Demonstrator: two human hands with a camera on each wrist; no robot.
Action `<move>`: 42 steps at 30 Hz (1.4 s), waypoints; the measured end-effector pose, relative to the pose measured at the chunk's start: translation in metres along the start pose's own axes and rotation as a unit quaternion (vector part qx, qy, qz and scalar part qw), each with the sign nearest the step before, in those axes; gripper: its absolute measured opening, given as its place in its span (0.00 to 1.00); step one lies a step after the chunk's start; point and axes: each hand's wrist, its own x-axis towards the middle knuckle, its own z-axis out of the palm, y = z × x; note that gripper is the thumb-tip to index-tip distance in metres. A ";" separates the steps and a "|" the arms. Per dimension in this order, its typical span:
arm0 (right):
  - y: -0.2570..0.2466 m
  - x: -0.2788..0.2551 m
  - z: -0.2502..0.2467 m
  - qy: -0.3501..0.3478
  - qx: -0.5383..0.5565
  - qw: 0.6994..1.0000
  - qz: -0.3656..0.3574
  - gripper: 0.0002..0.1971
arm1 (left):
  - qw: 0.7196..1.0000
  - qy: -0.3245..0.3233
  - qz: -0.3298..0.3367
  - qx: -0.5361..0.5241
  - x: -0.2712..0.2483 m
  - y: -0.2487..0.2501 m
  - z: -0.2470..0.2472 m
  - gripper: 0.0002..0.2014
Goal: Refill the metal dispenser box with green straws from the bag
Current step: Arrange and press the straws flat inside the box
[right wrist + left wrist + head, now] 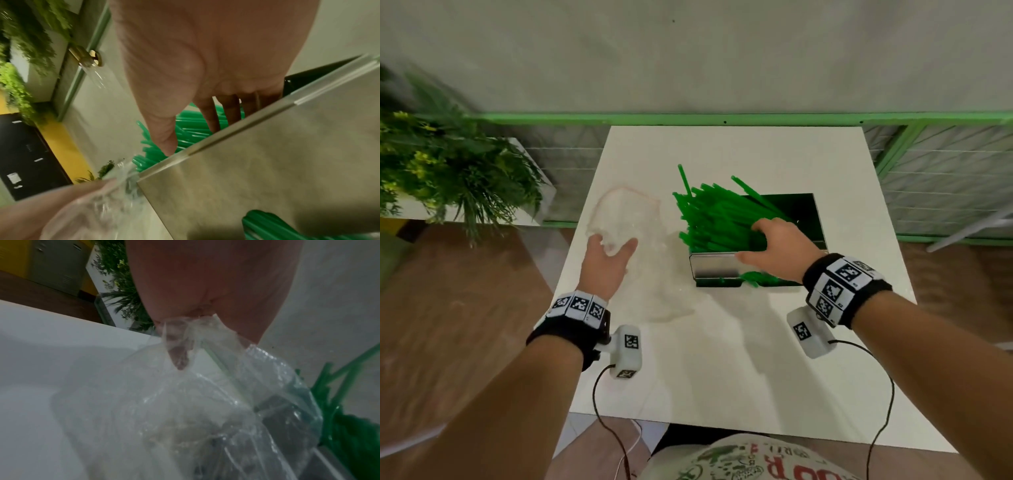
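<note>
My left hand pinches the clear, crinkly plastic bag by one end and holds it up over the white square table. From my left wrist I can see my fingers curled into the thin plastic. The bag hangs just beside the shiny metal dispenser box. It looks empty to me; I can't see any straws inside it.

My right hand is spread wide and lies on top of the big pile of long green plastic straws. My fingers are straight and reach down into the straws, and my thumb sits by the front edge of the box. I am not grabbing any straws, just pressing on them.

The straws are in the box now, so I think most of the job is done. But the pile is messy. Many straws poke out over the left side of the box, and a few stick up at a slant. A few green ends also show at the low opening in the front.

I think what is left is to push the straws down so they lie flat inside the box. Then I should put the bag down.

A leafy green plant stands off to the left of the table.
</note>
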 end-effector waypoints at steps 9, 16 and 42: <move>-0.010 0.004 0.009 0.006 0.026 0.999 0.032 0.49 | 0.982 -0.074 0.021 0.173 0.015 0.005 -0.020 0.52; -0.016 -0.001 0.010 0.037 0.045 0.997 0.045 0.31 | 0.950 -0.020 0.245 0.194 -0.003 0.035 -0.025 0.36; 0.023 0.021 0.007 0.107 -0.016 0.993 -0.053 0.66 | 0.966 -0.046 0.216 0.135 -0.013 0.111 0.088 0.14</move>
